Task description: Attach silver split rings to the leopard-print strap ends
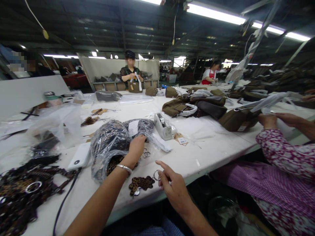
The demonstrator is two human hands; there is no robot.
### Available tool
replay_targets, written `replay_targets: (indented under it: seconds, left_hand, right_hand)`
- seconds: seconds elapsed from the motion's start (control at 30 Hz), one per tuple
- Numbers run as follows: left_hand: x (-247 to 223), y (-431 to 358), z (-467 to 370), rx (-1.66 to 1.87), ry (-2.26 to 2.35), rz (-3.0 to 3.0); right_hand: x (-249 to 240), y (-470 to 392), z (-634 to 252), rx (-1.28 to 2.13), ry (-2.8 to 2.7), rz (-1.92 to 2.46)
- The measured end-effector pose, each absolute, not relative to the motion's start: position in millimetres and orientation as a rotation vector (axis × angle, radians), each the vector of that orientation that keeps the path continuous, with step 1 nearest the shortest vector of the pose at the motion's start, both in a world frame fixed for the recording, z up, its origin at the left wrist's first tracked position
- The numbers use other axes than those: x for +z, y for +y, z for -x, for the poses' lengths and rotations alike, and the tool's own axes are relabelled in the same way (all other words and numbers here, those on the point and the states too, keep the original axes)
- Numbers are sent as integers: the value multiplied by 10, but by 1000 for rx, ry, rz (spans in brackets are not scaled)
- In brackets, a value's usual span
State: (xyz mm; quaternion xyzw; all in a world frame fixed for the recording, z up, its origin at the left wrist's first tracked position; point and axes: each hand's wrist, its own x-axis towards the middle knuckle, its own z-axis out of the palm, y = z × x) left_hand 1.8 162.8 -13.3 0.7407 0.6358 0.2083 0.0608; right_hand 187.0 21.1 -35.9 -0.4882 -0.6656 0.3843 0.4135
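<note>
Clear bag (98, 147) holds leopard-print pieces, just beside the left hand (137, 147); its fingertips are hidden, grip undeterminable. Right hand (172, 183): thumb and fingers pinch the ring of the leopard-print charm (140, 184) (bear-shaped), which lies left of them. Tape dispenser (163, 127) stands beyond the left fingers, loose rings (146, 152) nearer.

The counter (194, 160) is white. Around the tape dispenser (163, 127): tags (180, 139) just right, brown bags (177, 106) behind and to the right, and clear-wrapped bundles (112, 139) just left. Farther left are a white device (80, 155) and a dark strap pile (19, 193); nearer the front edge, a leopard-print charm (140, 184).
</note>
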Motion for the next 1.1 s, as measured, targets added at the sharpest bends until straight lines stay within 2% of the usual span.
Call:
replay_targets:
  seconds: [0.2, 0.57, 0.77, 0.97, 1.1]
  left_hand:
    - [-196, 1806, -13, 507, 1941, -2302]
    - [-172, 830, 27, 739, 1740, -2295]
    - [-297, 522, 133, 513, 1334, -2266]
    - [-34, 685, 66, 510, 1953, -2188]
    - [-84, 959, -123, 444, 2070, -2154]
  right_hand:
    - [-416, 250, -1978, 967, -1655, 1225]
    - [-422, 278, -2022, 977, -1575, 1254]
    - [-494, 270, -2057, 1015, -1597, 1261]
    - [-479, 256, -2042, 1010, -1572, 1274]
    - [-431, 238, -2002, 997, -1584, 1275]
